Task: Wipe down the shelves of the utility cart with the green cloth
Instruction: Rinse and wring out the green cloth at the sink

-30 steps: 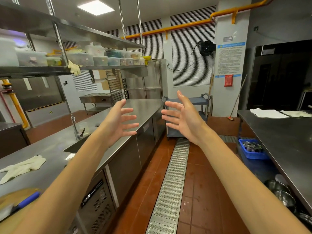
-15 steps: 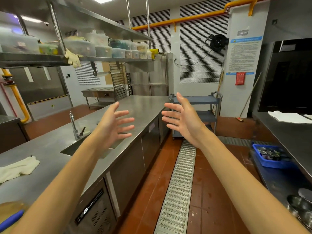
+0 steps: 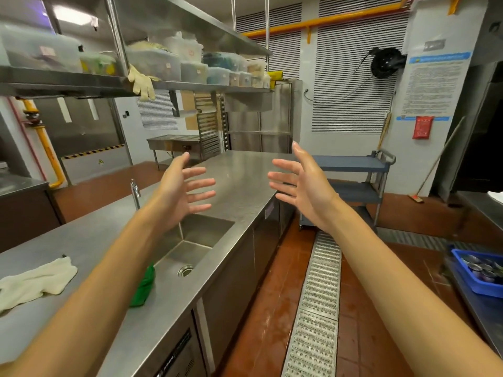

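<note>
The grey-blue utility cart (image 3: 353, 164) with three shelves stands against the far wall at the end of the aisle. A green cloth (image 3: 143, 285) lies on the steel counter at the near edge of the sink, partly hidden behind my left forearm. My left hand (image 3: 182, 191) is raised over the sink, palm inward, fingers spread, holding nothing. My right hand (image 3: 302, 183) is raised over the aisle in front of the cart, fingers apart and empty. Both hands are far from the cart and above the cloth.
A steel counter (image 3: 239, 180) with a sink (image 3: 196, 240) and tap (image 3: 134, 193) runs along the left. A white towel (image 3: 35, 281) lies on it. A floor drain grate (image 3: 318, 295) runs down the aisle. A blue bin of cans (image 3: 479, 270) sits at right. Overhead shelves hold several containers.
The view has moved forward along the counter, so the sink, the green cloth and the cart look nearer. Both hands stay raised and spread, holding nothing.
</note>
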A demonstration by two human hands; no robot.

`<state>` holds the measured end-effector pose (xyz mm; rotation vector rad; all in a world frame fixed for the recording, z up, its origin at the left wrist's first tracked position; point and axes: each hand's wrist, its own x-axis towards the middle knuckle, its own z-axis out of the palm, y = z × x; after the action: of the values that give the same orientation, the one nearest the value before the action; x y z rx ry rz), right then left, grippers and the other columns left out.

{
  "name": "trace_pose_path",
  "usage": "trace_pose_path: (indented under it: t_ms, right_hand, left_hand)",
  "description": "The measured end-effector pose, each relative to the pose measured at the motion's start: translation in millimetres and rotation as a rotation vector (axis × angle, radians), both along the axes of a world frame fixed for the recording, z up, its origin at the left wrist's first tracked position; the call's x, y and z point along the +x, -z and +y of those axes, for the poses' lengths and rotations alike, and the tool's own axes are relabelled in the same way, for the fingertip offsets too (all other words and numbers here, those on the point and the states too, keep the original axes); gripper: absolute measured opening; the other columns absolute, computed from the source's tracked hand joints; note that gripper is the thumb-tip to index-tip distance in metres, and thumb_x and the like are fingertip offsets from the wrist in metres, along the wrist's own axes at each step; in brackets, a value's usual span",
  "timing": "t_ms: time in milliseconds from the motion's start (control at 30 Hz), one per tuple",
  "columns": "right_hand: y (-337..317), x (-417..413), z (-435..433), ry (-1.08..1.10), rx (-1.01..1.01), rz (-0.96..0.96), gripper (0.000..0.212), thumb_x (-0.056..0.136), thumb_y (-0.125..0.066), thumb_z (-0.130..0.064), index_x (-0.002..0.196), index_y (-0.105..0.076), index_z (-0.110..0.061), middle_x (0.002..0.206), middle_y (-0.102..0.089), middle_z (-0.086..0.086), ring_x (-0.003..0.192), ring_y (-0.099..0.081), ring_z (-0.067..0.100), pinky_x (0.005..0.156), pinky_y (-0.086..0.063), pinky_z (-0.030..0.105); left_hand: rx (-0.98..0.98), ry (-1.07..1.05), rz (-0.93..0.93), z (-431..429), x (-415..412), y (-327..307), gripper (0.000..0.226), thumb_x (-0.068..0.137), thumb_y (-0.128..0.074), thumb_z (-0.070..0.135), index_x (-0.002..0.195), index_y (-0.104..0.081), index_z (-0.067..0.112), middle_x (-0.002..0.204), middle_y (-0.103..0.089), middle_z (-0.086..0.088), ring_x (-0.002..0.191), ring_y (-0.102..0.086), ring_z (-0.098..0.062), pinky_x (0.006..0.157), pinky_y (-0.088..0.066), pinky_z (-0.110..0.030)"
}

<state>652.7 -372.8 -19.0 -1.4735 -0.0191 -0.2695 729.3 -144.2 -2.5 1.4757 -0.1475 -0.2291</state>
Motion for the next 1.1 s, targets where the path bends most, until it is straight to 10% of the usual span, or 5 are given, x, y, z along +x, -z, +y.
trace_pose_path:
  t_ms: [1100]
  right_hand:
    - [35, 477, 53, -0.392, -0.071, 0.081, 0.063, 0.097, -0.034, -0.063, 0.134, -0.056, -0.018, 0.131, -0.061, 0.007, 0.121, -0.059, 0.022, 0.104, -0.044, 0.038]
  left_hand:
    - [0.012, -0.388, 0.061, 57, 378, 46, 0.058, 0.099, -0.035, 0.060, 0.132, -0.056, 0.016, 0.122, -0.069, -0.012, 0.110, -0.068, -0.032, 0.089, -0.057, -0.049]
